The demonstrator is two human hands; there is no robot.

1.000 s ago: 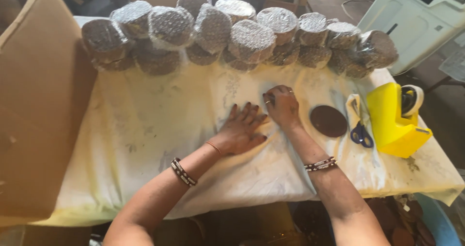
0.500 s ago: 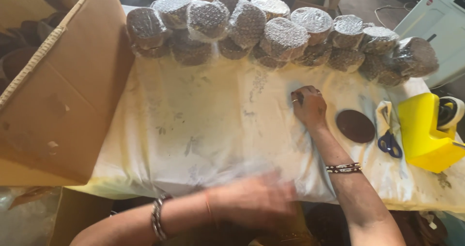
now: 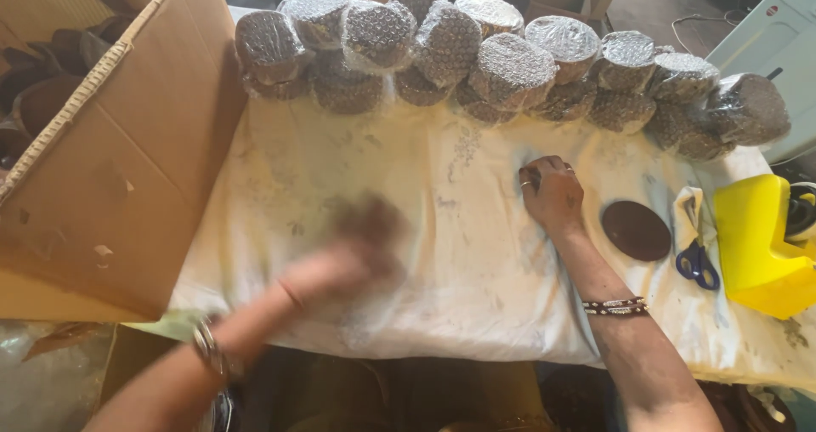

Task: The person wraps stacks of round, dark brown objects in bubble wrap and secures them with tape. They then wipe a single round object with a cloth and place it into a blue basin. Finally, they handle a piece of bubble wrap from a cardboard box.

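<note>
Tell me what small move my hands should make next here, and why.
Probably bring the left hand flat onto the sheet: it is blurred in mid-sweep above it, while the right hand presses the sheet down alone near the wrapped bundles.

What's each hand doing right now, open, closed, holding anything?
Left hand: motion-blurred above the sheet; open or closed cannot be told, nothing visibly held.
Right hand: fingers curled, pressed on the sheet; no held thing shows.
</note>
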